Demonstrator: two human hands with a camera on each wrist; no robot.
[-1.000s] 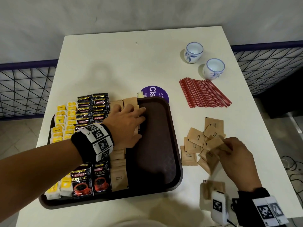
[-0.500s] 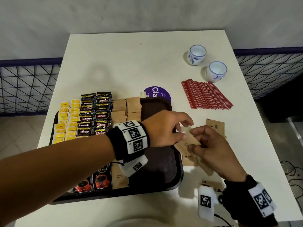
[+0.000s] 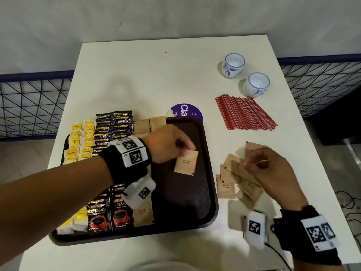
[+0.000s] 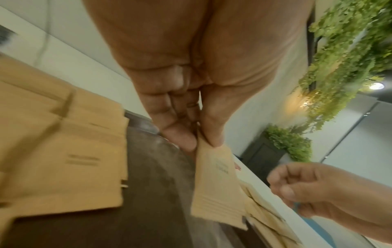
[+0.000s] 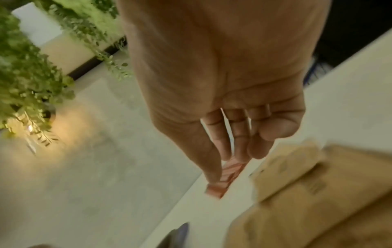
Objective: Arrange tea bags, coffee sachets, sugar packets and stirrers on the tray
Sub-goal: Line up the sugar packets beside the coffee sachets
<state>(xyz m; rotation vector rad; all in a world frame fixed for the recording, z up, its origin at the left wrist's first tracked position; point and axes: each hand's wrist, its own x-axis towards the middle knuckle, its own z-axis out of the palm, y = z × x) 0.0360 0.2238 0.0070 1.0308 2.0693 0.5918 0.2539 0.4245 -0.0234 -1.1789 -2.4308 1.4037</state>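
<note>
My left hand [image 3: 183, 148] pinches one brown sugar packet [image 3: 186, 162] by its top edge above the bare right half of the dark brown tray [image 3: 210, 196]. The left wrist view shows thumb and forefinger gripping that packet [image 4: 216, 182]. Yellow tea bags [image 3: 78, 141], black coffee sachets [image 3: 113, 126] and a column of sugar packets [image 3: 148, 124] fill the tray's left half. My right hand [image 3: 252, 163] hovers with relaxed fingers, holding nothing, over the loose sugar packets [image 3: 226, 184] on the table. Red stirrers [image 3: 244, 114] lie in a bundle farther back.
Two white-and-blue cups [image 3: 233, 64] [image 3: 256, 84] stand at the table's back right. A purple round sticker [image 3: 187, 112] peeks out behind the tray. The white table [image 3: 146, 75] ends close to my right wrist; wire fencing runs along both sides.
My left hand left the tray's sugar column, met the right hand, took a sugar packet from it and swung back over the tray. The right hand released it and returned above the pile.
</note>
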